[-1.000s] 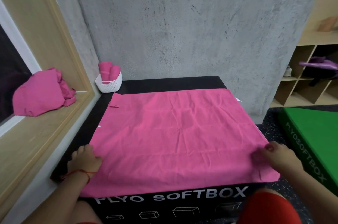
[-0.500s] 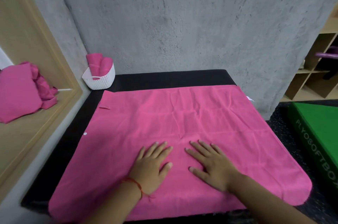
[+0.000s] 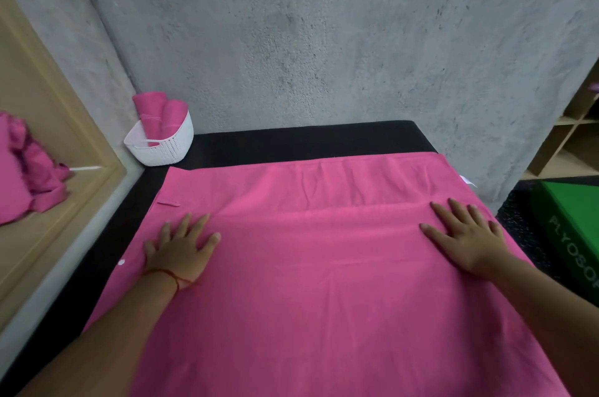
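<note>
A large pink towel lies spread flat over a black padded box. My left hand presses flat on the towel near its left edge, fingers straight and spread. My right hand lies flat on the towel near its right edge, fingers also spread. A red thread circles my left wrist. A small loop tag sits on the towel's far left corner.
A white basket with two rolled pink towels stands at the box's far left corner against the concrete wall. A heap of pink cloth lies on the wooden sill at left. A green soft box and wooden shelves are at right.
My hands went from the towel's near corners to its middle, then slid apart outward and away from me to the left and right edges. The camera moved closer over the towel.
</note>
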The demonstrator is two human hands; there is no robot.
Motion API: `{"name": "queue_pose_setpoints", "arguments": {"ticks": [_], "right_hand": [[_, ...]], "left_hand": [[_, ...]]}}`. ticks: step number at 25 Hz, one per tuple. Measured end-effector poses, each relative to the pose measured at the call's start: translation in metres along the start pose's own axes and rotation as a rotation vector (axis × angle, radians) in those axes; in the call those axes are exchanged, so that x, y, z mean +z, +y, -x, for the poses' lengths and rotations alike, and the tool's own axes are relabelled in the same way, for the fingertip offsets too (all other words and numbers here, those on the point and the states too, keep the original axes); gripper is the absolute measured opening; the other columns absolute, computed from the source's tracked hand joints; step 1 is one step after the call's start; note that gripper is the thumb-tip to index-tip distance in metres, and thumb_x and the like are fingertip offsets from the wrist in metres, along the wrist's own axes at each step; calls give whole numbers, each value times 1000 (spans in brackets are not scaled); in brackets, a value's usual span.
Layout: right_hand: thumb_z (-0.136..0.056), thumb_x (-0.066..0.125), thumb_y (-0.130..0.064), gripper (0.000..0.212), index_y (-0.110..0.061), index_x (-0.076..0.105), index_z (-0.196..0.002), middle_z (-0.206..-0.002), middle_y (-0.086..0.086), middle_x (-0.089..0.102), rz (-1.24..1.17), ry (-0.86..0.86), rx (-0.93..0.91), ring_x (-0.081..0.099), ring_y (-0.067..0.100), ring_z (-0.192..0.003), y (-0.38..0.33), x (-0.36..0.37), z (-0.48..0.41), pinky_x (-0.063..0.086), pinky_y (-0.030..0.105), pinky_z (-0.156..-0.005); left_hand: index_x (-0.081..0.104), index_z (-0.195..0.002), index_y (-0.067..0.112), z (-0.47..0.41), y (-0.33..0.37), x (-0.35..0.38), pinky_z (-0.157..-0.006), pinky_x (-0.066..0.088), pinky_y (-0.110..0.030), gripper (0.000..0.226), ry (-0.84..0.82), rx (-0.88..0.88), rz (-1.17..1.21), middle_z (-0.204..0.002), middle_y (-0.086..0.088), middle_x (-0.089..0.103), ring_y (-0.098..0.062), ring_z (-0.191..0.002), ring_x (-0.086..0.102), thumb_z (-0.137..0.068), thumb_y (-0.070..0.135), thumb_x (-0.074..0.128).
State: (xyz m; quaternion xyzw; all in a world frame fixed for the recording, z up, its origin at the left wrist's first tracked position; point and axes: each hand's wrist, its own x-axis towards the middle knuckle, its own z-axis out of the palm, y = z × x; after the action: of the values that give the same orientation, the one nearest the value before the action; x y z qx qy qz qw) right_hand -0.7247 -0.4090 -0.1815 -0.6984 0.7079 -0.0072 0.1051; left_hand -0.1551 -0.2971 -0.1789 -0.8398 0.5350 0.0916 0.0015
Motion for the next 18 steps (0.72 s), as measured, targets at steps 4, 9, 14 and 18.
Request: {"name": "queue_pose_setpoints", "arguments": {"ticks": [4, 9, 14, 18], "right_hand": [[-83, 14, -97, 86, -63, 0, -160, -177, -12, -3, -5, -29, 91, 1, 37, -163, -28, -8, -42, 8, 69, -124], [-91, 18, -89, 78, -60, 4, -162, -178, -9, 0, -37, -47, 125, 0, 42, -162, -58, -17, -97, 7, 73, -123], [-100, 21, -78, 67, -58, 11, -163, -178, -8, 5, -67, -26, 123, 4, 38, -162, -75, -20, -150, 6, 73, -123], [-104, 30, -62, 54, -51, 37, -157, -170, -6, 30, -92, 113, -11, 28, 36, -154, -78, -22, -192, 23, 69, -119]], "left_hand": [[0, -157, 61, -45, 20, -12, -117, 12, -74, 77, -35, -98, 19, -174, 11, -3, -43, -157, 3, -86, 91, 11], [-1, -161, 53, -110, 49, -19, -118, 14, -75, 75, -60, -124, 38, -175, 1, 1, -45, -157, 5, -92, 83, 8], [10, -158, 59, -152, 69, -21, -117, 10, -73, 56, -17, -68, 81, -174, 9, 5, -37, -158, 7, -102, 66, 13], [44, -147, 52, -198, 56, -27, -117, 27, -61, 47, 98, 101, 140, -161, 7, 35, -34, -144, 32, -102, 57, 33]]}}
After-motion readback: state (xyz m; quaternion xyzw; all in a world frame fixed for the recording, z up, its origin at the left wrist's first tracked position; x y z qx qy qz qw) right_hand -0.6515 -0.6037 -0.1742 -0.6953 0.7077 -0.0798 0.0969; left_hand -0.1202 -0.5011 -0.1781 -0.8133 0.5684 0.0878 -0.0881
